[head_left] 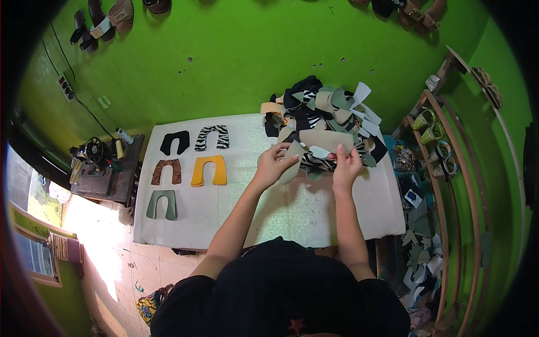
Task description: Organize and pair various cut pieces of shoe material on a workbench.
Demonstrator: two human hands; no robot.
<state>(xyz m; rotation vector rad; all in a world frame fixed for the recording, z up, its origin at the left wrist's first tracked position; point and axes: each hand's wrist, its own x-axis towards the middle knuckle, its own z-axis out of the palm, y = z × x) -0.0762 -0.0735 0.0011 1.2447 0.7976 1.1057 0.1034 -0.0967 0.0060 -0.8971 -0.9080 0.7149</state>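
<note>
Right now, your left hand (275, 164) pinches a pale beige piece (291, 172) between thumb and fingers, while your right hand (347, 167) grips the right end of a tan piece (324, 139) the same way. Whether the two join as one, you cannot tell from this view. Both are raised over the right half of the white-covered table (224, 222), just in front of the scrap heap (341, 100) at the surface's back right corner. Holding them by the ends probably keeps their outlines flat and readable to you.

Toward the left edge, U-shaped cut-outs lie apart, seemingly sorted by colour or print: black (176, 136) and zebra-print (211, 130) nearest the back edge, brown patterned (166, 164) and yellow (209, 163) in front of them, grey-green (161, 196) alone closest to the near edge. The gaps likely keep the kinds from mixing.

Your forearms reach in over the near edge, the left slanting inward to the right, the right running almost straight ahead; your hands stand slightly apart, thumbs facing you.
</note>
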